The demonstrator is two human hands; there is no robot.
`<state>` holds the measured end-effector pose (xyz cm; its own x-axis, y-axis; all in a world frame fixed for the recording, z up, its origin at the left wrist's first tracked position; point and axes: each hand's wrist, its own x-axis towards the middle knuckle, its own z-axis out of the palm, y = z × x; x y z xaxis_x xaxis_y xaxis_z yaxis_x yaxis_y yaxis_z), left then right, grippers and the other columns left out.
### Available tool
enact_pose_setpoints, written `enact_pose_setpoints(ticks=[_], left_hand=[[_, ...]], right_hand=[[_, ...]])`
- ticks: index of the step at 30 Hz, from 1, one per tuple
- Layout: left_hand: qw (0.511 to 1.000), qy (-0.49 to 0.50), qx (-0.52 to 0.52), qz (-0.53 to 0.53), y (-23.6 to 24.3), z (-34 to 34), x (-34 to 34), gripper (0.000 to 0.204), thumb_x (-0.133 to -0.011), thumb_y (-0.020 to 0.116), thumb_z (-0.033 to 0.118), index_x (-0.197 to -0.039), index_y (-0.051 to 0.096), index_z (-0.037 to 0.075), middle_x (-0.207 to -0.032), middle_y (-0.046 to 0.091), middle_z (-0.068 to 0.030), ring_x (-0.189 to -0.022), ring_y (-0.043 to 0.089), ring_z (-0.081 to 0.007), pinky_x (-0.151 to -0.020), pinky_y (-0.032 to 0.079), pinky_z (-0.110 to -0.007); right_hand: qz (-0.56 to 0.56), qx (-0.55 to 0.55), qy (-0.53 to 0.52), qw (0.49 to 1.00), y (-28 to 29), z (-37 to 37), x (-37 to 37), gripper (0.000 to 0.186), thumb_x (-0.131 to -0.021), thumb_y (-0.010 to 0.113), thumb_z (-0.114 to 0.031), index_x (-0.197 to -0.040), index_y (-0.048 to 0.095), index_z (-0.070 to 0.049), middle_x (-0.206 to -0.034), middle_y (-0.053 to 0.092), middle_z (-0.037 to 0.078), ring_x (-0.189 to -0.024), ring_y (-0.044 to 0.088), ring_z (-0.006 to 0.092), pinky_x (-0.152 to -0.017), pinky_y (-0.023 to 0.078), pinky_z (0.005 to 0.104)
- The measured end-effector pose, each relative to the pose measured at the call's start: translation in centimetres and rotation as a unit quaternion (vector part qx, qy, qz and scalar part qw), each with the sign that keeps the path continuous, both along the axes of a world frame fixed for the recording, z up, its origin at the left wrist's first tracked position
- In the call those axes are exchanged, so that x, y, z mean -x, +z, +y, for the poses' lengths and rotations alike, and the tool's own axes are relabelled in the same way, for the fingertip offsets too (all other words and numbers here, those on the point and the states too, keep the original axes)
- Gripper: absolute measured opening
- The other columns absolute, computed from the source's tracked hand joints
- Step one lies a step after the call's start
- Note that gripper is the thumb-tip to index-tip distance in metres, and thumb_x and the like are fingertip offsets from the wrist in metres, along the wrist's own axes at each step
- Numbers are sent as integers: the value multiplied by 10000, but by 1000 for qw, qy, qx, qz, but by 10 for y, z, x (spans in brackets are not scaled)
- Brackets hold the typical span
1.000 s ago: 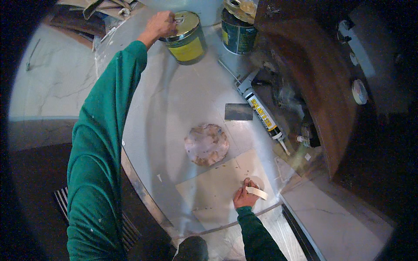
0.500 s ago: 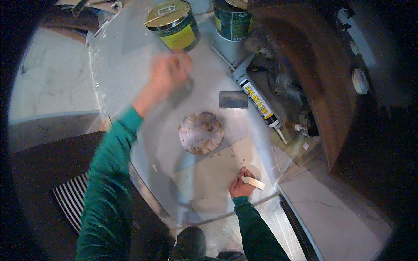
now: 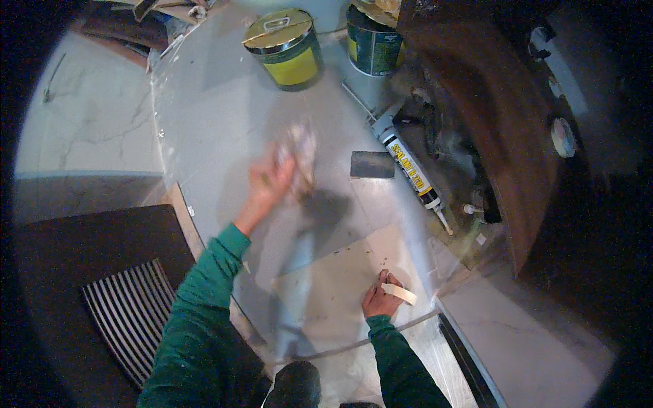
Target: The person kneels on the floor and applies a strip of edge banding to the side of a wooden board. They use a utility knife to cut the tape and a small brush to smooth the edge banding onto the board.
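Note:
My left hand [image 3: 271, 180], blurred by motion, is closed on the edge of a stained, pale pinkish round disc [image 3: 299, 153]. It holds the disc tilted up above the grey work surface [image 3: 224, 122]; a dark shadow falls beside it. What the disc is made of cannot be made out. At the near right, my right hand [image 3: 381, 296] is closed on a roll of cream masking tape [image 3: 401, 294], part of which its fingers cover. The hand rests over a beige flat sheet [image 3: 333, 279] with several small dark specks.
Two tins stand at the back: a yellow-green one with a gold lid [image 3: 292, 58] and a dark green one [image 3: 374, 47]. A caulking gun with a sealant cartridge [image 3: 408, 170] lies at the right, beside a dark grey rectangular block [image 3: 372, 165]. A brown curved panel [image 3: 490, 122] rises beyond.
My left hand has come down and toward the middle and has taken up the disc, which lay flat on the surface. My right hand stays with the tape. The view has shifted slightly.

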<state>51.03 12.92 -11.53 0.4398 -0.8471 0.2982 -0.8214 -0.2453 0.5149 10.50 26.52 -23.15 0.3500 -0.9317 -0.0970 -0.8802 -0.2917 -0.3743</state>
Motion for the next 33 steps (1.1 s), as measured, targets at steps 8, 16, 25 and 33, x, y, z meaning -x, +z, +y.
enact_pose_setpoints(ticks=[8,16,25,33], left_hand=[[986,-55,89,-128,140,-195,-138,463,-861,664,408,-1025,693,-23,-815,675,-214,-742,664,-314,-706,525,-397],[940,68,30,333,91,-65,-27,318,-894,658,364,-879,729,55,-685,600,-15,-589,543,-129,-532,420,-311],[55,376,-40,924,-31,394,244,74,-813,509,19,-833,565,63,-773,557,-58,-625,554,-198,-544,499,-330],[260,207,-71,940,-8,445,341,149,-752,490,-1,-868,568,52,-805,581,-58,-717,586,-210,-622,505,-319]], right_hand=[[30,21,2,999,5,-1,-3,596,-884,552,-239,-1447,472,-57,-1349,549,173,-1260,439,409,-1066,272,601],[45,12,-5,999,3,2,-3,541,-895,539,-251,-1410,530,-84,-1323,566,207,-1267,450,455,-1061,300,622],[56,11,-13,998,15,9,2,534,-911,530,-260,-1430,512,-137,-1205,588,268,-1132,522,478,-963,410,598],[-97,-229,84,965,148,163,102,413,-993,490,-302,-1395,533,-223,-996,618,284,-859,639,451,-760,528,545]])
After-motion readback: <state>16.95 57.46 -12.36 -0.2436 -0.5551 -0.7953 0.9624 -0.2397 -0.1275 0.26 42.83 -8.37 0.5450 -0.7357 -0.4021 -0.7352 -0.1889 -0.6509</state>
